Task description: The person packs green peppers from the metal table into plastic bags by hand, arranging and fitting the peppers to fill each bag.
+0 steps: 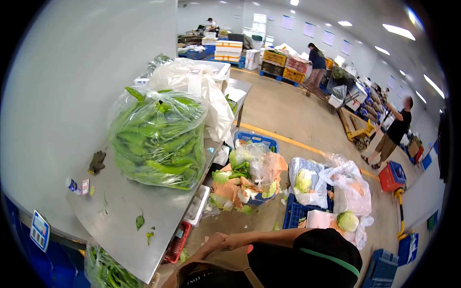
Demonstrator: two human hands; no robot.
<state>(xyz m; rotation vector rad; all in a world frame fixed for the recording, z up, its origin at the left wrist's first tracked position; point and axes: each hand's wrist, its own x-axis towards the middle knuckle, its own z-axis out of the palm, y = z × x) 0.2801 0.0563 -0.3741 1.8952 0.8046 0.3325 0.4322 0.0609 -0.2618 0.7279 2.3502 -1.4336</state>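
Observation:
My left hand [215, 239] and my right hand [232, 241] meet in front of my apron [228, 266], beside the steel table's edge. Both look closed and pressed together; anything between them is too small or hidden to make out. On the steel table [120, 206] stands a large clear bag of long green peppers [161, 139], beyond my hands and touching neither. Behind it is a white bag [216, 110]. Loose leaves [139, 221], a dark glove [97, 162] and a small bottle [73, 186] lie on the tabletop.
Below the table are a red basket [178, 242] and another pepper bag [108, 271]. Blue crates [293, 213] with cabbages, plastic and paper stand on the floor. A person [396, 127] is near a yellow pallet jack [362, 132]; another person [317, 62] bends by stacked crates.

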